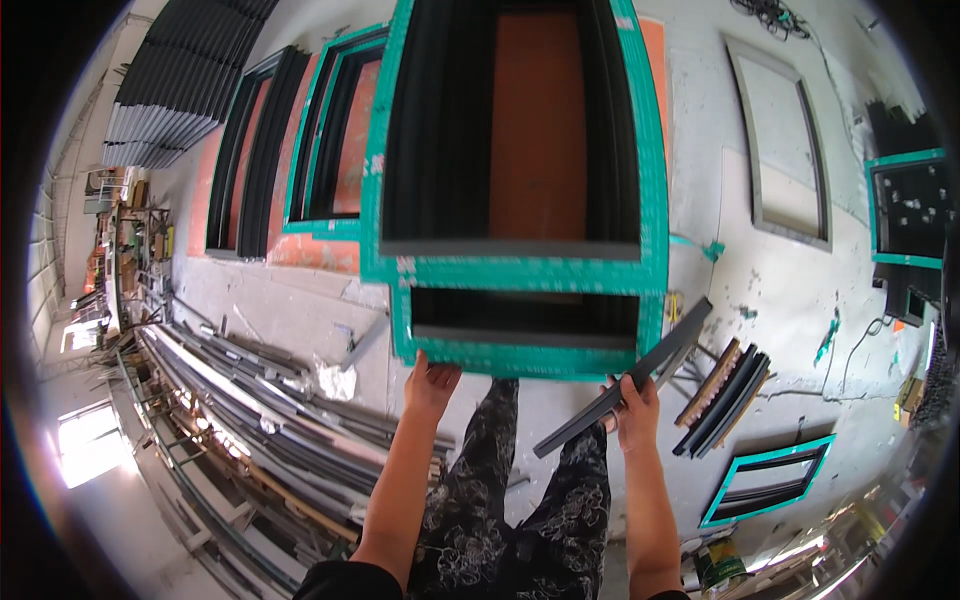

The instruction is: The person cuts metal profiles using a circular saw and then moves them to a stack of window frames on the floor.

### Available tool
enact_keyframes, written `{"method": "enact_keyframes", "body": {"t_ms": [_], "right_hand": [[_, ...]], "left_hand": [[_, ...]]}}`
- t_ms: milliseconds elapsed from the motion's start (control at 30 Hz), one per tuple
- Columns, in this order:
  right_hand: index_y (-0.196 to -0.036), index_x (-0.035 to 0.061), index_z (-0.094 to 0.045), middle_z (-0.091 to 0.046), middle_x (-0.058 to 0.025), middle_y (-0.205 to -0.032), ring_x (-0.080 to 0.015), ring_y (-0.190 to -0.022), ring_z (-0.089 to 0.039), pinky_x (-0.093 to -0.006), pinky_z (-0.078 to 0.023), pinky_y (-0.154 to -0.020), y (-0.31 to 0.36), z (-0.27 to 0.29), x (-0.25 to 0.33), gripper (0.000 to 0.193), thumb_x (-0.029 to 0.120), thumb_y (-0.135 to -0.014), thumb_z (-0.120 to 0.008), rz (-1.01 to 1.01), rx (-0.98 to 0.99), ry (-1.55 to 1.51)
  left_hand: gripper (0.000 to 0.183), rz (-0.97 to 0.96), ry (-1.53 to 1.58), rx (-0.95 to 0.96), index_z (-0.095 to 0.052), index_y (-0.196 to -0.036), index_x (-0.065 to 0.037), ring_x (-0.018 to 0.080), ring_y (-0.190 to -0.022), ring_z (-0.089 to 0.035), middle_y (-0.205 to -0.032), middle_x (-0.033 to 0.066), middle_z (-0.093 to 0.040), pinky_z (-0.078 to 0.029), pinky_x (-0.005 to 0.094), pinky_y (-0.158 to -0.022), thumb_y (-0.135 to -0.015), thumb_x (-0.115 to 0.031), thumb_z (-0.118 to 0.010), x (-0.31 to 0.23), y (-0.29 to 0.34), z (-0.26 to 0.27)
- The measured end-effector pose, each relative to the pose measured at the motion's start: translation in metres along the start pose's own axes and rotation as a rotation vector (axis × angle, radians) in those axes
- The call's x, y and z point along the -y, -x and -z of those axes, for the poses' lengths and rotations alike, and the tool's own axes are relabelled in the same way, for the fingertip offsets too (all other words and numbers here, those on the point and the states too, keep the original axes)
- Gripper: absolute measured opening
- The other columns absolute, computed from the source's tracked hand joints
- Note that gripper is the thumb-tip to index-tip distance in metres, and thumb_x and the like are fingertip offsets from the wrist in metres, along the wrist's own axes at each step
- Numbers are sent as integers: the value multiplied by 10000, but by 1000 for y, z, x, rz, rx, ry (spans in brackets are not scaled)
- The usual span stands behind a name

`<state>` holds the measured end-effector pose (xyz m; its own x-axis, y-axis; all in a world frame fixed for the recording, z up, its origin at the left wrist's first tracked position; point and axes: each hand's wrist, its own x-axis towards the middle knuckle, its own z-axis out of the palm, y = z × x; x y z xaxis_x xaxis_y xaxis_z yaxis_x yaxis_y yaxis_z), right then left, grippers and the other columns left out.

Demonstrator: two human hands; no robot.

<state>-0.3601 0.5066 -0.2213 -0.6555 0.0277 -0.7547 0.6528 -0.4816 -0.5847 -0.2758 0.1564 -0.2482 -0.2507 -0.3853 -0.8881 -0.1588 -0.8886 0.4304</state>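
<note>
The right hand's grip was clamped on a dark bar, which partly hid the frame's lower right corner. The left hand touched the bottom edge of the green-edged frame; whether its grip had closed, I cannot tell. The frame filled the upper middle, its top cut off, its dark inside blurred, hiding the lower legs.

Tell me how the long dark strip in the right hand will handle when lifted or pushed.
The long dark strip is probably stiff, as it shows no clear sag on either side of the right hand. It seems fairly light, since one hand holds it up. Being long and slim, it would likely swing around if pushed at one end.
</note>
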Motion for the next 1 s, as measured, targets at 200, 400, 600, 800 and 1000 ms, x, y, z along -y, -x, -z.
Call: {"method": "enact_keyframes", "body": {"t_ms": [200,400,600,800,1000], "right_hand": [[-1137,131,-559,-600,45,-968,-121,-870,-607,-321,-502,-685,-7,-38,-7,240,226,-939,-657,52,-305,135],[-1140,83,-570,-604,26,-885,-124,-778,-611,-348,-544,-659,-6,-41,2,251,190,-933,-664,57,-284,171],[-1106,42,-568,-603,1,-892,-128,-776,-614,-315,-554,-634,-2,-60,19,250,193,-933,-669,72,-333,178],[-1099,28,-575,-597,-9,-898,-127,-772,-611,-293,-549,-614,-25,-89,33,238,179,-936,-661,60,-283,136],[-1145,59,-571,-589,14,-933,-110,-825,-578,-287,-502,-632,-67,-97,66,292,242,-935,-660,6,-298,228]], "left_hand": [[395,159,75,10,-555,-1256,-116,316,-1068,-638,-1183,112,-639,-545,537,-886,-983,-401,-568,-16,-29,9],[459,165,64,-24,-454,-1343,-91,364,-1110,-612,-1230,156,-597,-524,563,-928,-993,-369,-561,-28,-7,-9],[495,130,-21,-5,-452,-1337,-78,365,-1109,-607,-1235,158,-592,-521,559,-931,-971,-379,-595,-39,1,-22],[431,71,-108,-43,-521,-1269,-126,310,-1004,-649,-1109,107,-656,-567,495,-813,-962,-417,-600,-56,-24,-37],[363,93,-63,33,-581,-1204,-130,313,-971,-664,-1109,121,-663,-580,482,-786,-980,-416,-572,-51,-53,-78]]}}
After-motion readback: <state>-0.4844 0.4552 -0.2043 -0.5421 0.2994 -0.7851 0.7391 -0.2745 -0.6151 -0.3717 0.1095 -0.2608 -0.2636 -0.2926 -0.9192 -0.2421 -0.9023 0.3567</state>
